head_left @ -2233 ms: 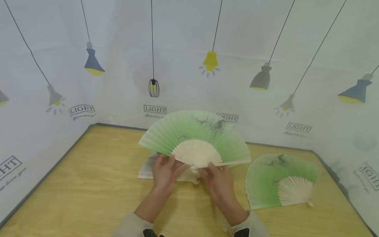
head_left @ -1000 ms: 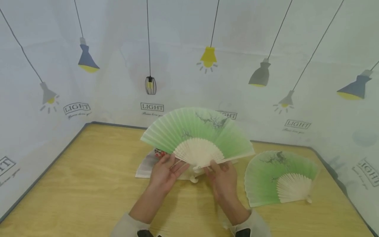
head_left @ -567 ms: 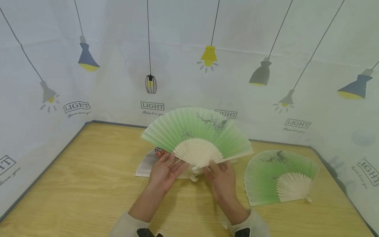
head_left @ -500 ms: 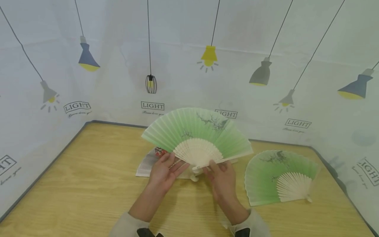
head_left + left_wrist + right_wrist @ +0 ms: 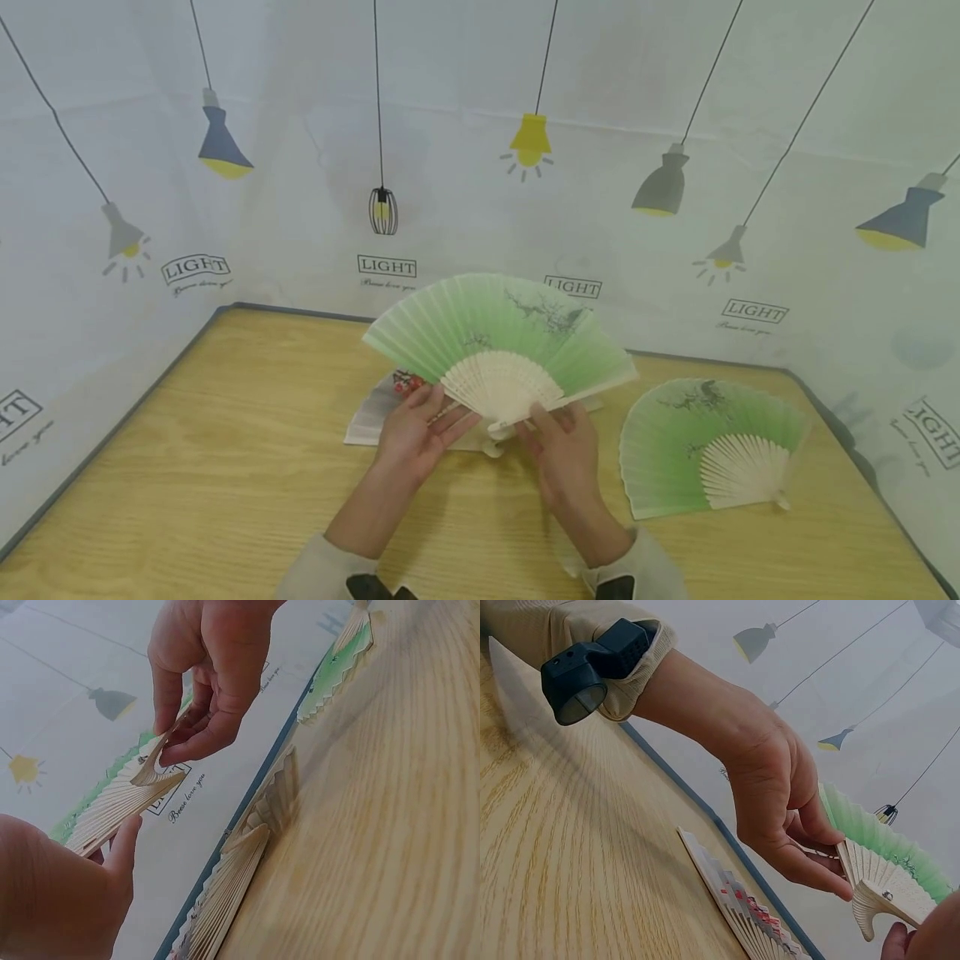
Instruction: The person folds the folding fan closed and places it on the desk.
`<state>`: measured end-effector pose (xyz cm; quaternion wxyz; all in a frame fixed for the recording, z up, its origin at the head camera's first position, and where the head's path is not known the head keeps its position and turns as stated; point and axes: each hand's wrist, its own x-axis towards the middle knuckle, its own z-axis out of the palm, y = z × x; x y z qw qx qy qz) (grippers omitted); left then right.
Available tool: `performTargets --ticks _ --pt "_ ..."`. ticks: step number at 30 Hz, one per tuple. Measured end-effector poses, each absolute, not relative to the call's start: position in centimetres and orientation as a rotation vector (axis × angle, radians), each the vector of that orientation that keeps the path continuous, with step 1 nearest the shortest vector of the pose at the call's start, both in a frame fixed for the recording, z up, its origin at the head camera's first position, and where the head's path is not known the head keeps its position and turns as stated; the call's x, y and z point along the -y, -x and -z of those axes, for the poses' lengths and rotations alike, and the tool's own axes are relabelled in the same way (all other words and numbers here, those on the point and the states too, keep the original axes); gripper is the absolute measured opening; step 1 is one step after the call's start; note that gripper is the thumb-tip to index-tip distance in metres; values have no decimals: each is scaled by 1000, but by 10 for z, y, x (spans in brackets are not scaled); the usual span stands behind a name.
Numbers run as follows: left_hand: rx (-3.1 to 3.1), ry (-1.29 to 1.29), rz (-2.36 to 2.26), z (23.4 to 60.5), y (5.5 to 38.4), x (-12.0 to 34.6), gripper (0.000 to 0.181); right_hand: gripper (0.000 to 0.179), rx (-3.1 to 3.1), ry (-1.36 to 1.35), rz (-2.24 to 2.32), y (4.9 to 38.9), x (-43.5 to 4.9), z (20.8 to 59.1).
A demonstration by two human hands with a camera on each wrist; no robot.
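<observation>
Wood-grain table (image 5: 187, 467), lamp-printed white walls (image 5: 457, 75)

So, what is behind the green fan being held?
In the head view, a pale fan with red flowers shows on the table, the printed wall beyond. The green fan, left hand and right hand cover the pale fan's middle.

One fan (image 5: 495, 333) is held above the table (image 5: 225, 467), between the left hand (image 5: 412, 429) and right hand (image 5: 562, 446). Beneath it, a second fan (image 5: 371, 419) lies on the table; a third fan (image 5: 705, 458) lies to the right. The wall (image 5: 461, 200) stands behind.
</observation>
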<state>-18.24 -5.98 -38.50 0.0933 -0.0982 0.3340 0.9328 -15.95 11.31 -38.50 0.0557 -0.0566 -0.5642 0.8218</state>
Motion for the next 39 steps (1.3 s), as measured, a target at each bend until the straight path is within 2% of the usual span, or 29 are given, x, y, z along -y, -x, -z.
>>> performTargets --ticks 13,20,28,35,39 --pt "-1031 309 -2771 385 183 61 48 38 1745 183 -2464 160 -112 386" --pt "-1081 285 -2756 384 183 60 40 40 1763 151 -2462 160 -113 385" --pt "-1097 254 -2744 384 183 62 50 41 1793 145 -2454 159 -113 384" --pt "-1129 281 -2731 384 184 61 43 39 1808 183 -2431 160 -113 383" --pt "-1145 273 -2722 384 184 61 45 37 1807 193 -2419 160 -112 383"
